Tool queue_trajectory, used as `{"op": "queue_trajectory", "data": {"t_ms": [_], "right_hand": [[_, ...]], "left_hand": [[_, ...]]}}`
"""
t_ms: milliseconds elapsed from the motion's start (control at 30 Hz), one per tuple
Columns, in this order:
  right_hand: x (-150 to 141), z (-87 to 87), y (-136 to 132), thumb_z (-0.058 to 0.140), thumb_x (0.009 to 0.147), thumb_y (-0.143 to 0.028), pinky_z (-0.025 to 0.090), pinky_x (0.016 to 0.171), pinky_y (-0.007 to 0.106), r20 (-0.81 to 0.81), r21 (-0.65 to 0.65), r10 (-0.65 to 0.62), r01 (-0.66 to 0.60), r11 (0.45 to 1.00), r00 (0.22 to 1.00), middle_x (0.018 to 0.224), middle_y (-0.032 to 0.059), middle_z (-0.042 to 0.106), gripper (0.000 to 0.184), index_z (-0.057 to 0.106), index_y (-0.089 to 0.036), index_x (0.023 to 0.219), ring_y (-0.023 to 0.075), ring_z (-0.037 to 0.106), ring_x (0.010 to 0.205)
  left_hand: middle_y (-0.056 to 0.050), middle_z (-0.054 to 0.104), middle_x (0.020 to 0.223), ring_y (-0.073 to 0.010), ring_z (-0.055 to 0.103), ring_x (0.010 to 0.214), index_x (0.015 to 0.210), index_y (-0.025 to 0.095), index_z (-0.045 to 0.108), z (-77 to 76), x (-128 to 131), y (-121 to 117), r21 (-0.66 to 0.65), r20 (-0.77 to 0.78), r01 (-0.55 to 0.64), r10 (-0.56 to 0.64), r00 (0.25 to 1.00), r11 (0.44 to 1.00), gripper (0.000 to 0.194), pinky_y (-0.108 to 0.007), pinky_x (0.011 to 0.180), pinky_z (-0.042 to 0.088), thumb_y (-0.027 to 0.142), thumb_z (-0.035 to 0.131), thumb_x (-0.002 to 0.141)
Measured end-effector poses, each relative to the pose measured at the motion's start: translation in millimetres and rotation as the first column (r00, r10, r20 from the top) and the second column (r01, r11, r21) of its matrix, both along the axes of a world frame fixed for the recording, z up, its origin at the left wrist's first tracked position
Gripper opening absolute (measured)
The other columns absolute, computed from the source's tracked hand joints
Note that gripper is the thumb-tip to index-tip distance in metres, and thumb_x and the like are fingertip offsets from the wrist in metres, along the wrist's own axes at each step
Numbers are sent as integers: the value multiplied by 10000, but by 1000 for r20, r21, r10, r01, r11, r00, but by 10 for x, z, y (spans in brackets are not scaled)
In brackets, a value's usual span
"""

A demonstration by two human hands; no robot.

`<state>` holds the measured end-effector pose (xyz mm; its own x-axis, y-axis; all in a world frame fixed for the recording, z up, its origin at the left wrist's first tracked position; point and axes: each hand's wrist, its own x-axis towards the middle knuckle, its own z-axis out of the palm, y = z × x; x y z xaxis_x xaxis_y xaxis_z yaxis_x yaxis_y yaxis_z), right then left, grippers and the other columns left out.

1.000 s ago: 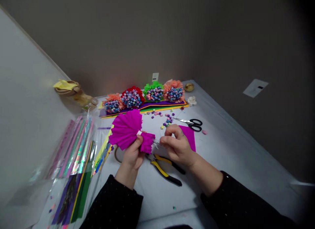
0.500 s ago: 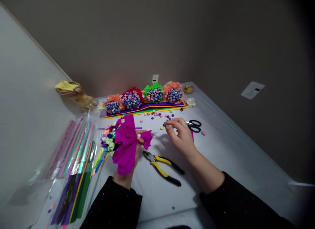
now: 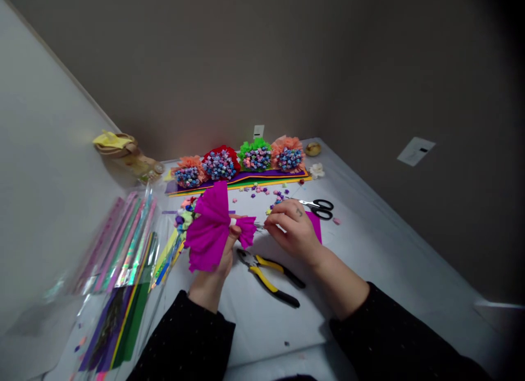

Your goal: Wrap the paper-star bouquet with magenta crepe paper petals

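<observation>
A small bouquet (image 3: 211, 228) wrapped in magenta crepe paper lies tilted sideways in my left hand (image 3: 219, 266), whose fingers close round it near the white tie. Its folded paper stars (image 3: 184, 217) point left, partly hidden by the paper. Thin wire ends stick out of the gathered tail on the right. Close to those wires, my right hand (image 3: 293, 228) has thumb and fingertips drawn together in a pinch; whether a wire is between them is too small to tell. Below lie yellow-and-black pliers (image 3: 270, 277).
Several finished star bouquets (image 3: 256, 156) stand along the back on coloured sheets. Black-handled scissors (image 3: 320, 207) lie beyond my right hand, by a magenta paper piece (image 3: 315, 225). Loose stars (image 3: 262, 189) are scattered mid-table. Plastic-wrapped paper strips (image 3: 123, 244) and a wooden holder (image 3: 127, 151) are at left.
My right hand has moved left and slightly down to the wire ends, its fingers closing together. The bouquet has turned a little, so fewer stars show.
</observation>
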<state>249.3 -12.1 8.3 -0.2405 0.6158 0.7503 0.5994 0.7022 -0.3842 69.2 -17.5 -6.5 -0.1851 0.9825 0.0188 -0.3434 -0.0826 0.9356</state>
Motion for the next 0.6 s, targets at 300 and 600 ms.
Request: {"op": "queue_trajectory", "data": {"t_ms": [300, 600], "right_hand": [[-52, 33, -65, 515, 839, -112, 450, 763, 361, -110, -26, 23, -26, 999, 994, 840, 48, 554, 111, 539, -220, 823, 193, 526, 829], [-42, 52, -69, 480, 873, -179, 461, 810, 369, -217, -236, -84, 31, 971, 973, 1002, 77, 555, 130, 551, -220, 974, 211, 541, 974]], "left_hand": [[30, 701, 827, -132, 642, 844, 813, 212, 676, 142, 102, -41, -258, 310, 68, 16, 951, 964, 510, -235, 797, 506, 408, 896, 397], [20, 686, 809, -134, 646, 775, 825, 200, 656, 20, 9, 33, -194, 310, 27, 35, 950, 981, 423, -256, 774, 505, 369, 870, 502]]}}
